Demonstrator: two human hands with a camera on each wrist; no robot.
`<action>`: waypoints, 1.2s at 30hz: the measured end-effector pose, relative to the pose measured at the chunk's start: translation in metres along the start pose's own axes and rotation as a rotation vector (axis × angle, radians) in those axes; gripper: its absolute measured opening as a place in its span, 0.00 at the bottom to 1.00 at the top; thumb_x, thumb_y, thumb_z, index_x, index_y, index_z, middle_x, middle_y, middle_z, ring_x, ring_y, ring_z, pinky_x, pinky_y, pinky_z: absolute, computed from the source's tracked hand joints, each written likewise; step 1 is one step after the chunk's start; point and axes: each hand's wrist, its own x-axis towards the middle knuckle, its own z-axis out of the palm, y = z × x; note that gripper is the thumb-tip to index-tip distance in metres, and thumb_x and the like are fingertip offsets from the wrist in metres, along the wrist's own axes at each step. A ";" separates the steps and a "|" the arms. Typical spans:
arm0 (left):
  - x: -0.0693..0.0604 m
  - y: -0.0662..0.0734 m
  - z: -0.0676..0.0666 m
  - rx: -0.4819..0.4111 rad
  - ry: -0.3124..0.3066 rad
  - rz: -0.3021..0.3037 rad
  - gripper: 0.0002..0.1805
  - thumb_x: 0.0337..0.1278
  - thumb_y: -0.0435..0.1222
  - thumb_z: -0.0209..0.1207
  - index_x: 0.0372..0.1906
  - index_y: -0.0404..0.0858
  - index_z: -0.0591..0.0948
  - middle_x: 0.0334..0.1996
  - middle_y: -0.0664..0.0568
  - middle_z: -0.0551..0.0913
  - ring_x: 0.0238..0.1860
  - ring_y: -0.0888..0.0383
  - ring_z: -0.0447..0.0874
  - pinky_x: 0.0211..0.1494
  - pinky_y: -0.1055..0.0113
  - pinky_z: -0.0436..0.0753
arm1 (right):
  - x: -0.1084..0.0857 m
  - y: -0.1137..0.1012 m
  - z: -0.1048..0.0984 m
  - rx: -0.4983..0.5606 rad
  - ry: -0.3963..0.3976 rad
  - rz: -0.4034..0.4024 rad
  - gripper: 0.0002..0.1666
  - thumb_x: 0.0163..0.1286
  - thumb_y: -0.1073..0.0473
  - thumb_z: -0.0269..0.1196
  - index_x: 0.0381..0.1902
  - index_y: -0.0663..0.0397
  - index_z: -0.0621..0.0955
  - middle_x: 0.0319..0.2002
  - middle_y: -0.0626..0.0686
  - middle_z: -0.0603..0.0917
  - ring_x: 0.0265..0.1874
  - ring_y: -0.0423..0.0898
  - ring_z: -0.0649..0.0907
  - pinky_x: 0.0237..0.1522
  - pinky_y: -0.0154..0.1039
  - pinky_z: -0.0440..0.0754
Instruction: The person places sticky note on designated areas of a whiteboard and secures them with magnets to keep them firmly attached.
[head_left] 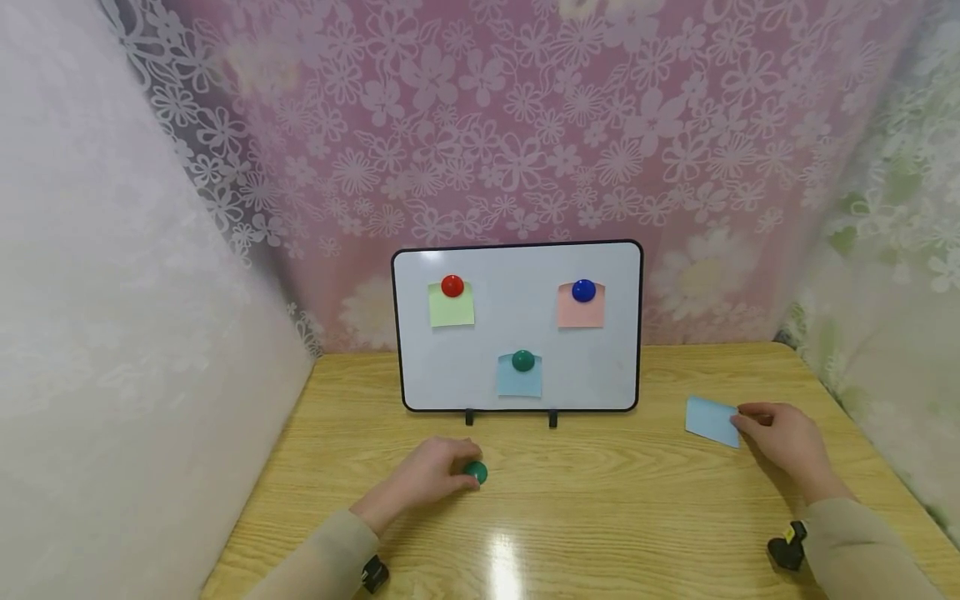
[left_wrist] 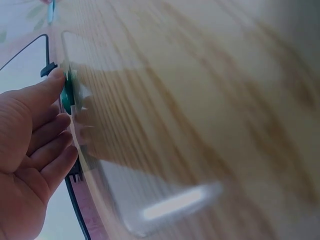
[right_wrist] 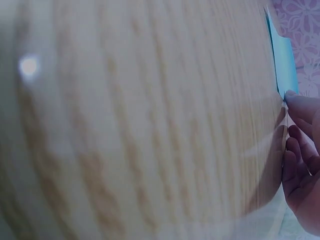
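My left hand (head_left: 431, 469) is low over the table, left of centre, with thumb and fingers about a round green magnet (head_left: 477, 473). In the left wrist view the thumb touches the magnet (left_wrist: 67, 95) at its edge. At the right, my right hand (head_left: 787, 437) pinches one corner of a blue sticky note (head_left: 709, 421) between thumb and fingers. The right wrist view shows that note (right_wrist: 285, 62) with its far edge slightly lifted. Behind the hands stands a whiteboard (head_left: 480, 350) holding three notes under magnets.
On the board, a red magnet (head_left: 452, 286) holds a green note (head_left: 452, 311), a blue magnet (head_left: 583, 290) a pink note (head_left: 581, 313), and a green magnet (head_left: 523, 361) a blue note (head_left: 519, 385). Black feet (head_left: 552, 419) support it. Flowered curtains (head_left: 510, 125) surround the wooden table (head_left: 600, 500).
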 end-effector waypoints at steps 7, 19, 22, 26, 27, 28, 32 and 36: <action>0.001 0.004 0.000 0.029 -0.027 0.000 0.17 0.66 0.44 0.75 0.55 0.44 0.89 0.49 0.60 0.88 0.46 0.65 0.86 0.50 0.69 0.85 | -0.002 -0.003 0.002 0.010 0.024 -0.018 0.26 0.83 0.50 0.62 0.60 0.71 0.83 0.53 0.75 0.84 0.48 0.74 0.82 0.44 0.66 0.79; 0.000 0.007 0.000 0.117 -0.028 -0.042 0.24 0.66 0.46 0.74 0.62 0.41 0.88 0.65 0.49 0.85 0.68 0.49 0.82 0.68 0.54 0.81 | -0.001 0.000 0.004 0.030 0.024 0.020 0.27 0.84 0.48 0.61 0.60 0.71 0.84 0.54 0.75 0.83 0.50 0.75 0.81 0.47 0.69 0.77; 0.000 0.008 0.000 0.120 -0.032 -0.052 0.24 0.67 0.46 0.74 0.62 0.41 0.88 0.66 0.50 0.84 0.68 0.50 0.82 0.69 0.51 0.80 | -0.001 0.001 0.005 0.034 0.028 0.031 0.27 0.84 0.48 0.61 0.59 0.70 0.84 0.54 0.75 0.83 0.50 0.75 0.81 0.47 0.69 0.77; 0.000 0.010 -0.001 0.128 -0.040 -0.064 0.24 0.67 0.46 0.74 0.63 0.41 0.88 0.66 0.50 0.84 0.68 0.50 0.82 0.70 0.50 0.80 | 0.000 0.002 0.006 0.033 0.032 0.035 0.28 0.83 0.47 0.61 0.59 0.70 0.84 0.54 0.75 0.84 0.50 0.75 0.81 0.47 0.69 0.77; 0.000 0.010 -0.001 0.132 -0.042 -0.065 0.25 0.67 0.47 0.74 0.63 0.40 0.88 0.66 0.50 0.84 0.68 0.50 0.82 0.70 0.51 0.80 | 0.000 0.002 0.006 0.033 0.034 0.036 0.28 0.83 0.47 0.61 0.59 0.70 0.84 0.54 0.75 0.84 0.50 0.75 0.81 0.47 0.69 0.77; 0.000 0.010 -0.001 0.139 -0.045 -0.067 0.25 0.67 0.47 0.73 0.64 0.40 0.87 0.66 0.50 0.84 0.68 0.50 0.82 0.69 0.52 0.80 | 0.000 0.002 0.006 0.035 0.032 0.036 0.28 0.83 0.47 0.61 0.59 0.70 0.84 0.54 0.75 0.84 0.51 0.75 0.81 0.47 0.69 0.77; 0.000 0.011 -0.002 0.167 -0.054 -0.061 0.26 0.68 0.48 0.73 0.64 0.39 0.87 0.67 0.50 0.84 0.66 0.50 0.83 0.67 0.55 0.82 | 0.001 0.005 0.007 0.036 0.030 0.034 0.28 0.83 0.46 0.61 0.59 0.69 0.84 0.54 0.75 0.83 0.51 0.75 0.80 0.47 0.69 0.77; 0.000 0.011 -0.003 0.175 -0.058 -0.061 0.25 0.68 0.48 0.73 0.64 0.39 0.87 0.67 0.50 0.83 0.66 0.51 0.83 0.65 0.57 0.83 | 0.002 0.008 0.009 0.033 0.033 0.031 0.29 0.83 0.46 0.61 0.59 0.69 0.84 0.54 0.75 0.84 0.51 0.75 0.81 0.47 0.69 0.77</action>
